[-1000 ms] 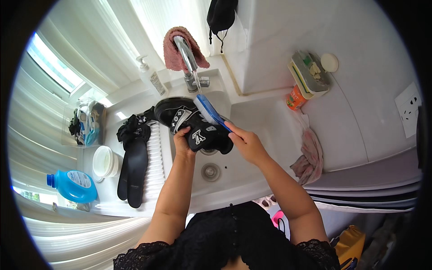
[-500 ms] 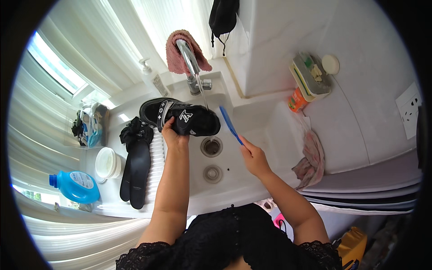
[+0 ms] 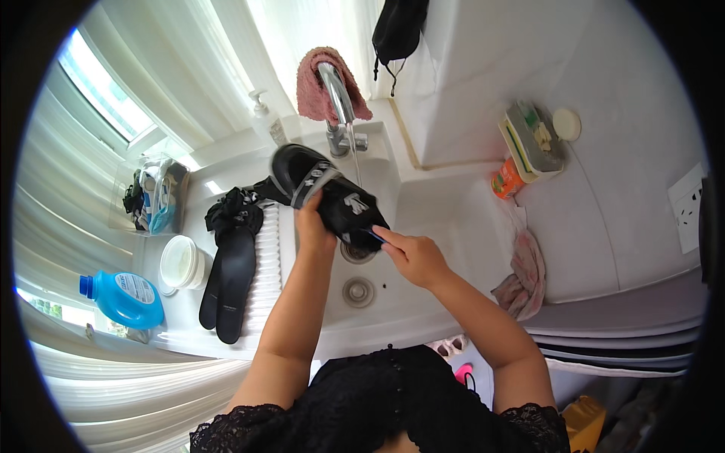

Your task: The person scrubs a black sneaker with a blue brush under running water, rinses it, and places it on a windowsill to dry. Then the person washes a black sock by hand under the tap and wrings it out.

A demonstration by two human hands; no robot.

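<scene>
A black shoe (image 3: 340, 198) with a pale strap and light emblem is tilted over the sink, its heel end towards me. My left hand (image 3: 313, 224) grips it from the near left side. In my right hand (image 3: 414, 257) is a blue brush (image 3: 376, 235); its head is hidden in or behind the heel end of the shoe. Water runs from the chrome faucet (image 3: 337, 92) just beside the shoe. A pink cloth (image 3: 311, 83) is draped over that faucet.
Two black insoles (image 3: 236, 283) and black laces (image 3: 232, 213) lie left of the white sink (image 3: 445, 226). Farther left are a white tub (image 3: 181, 262), a blue detergent bottle (image 3: 124, 297) and a clear bin (image 3: 155, 198). A wet rag (image 3: 526, 275) hangs at the right edge.
My right hand brought the brush left to the shoe's heel end. The shoe has swung so its heel points more towards me. The whole view has shifted slightly.
</scene>
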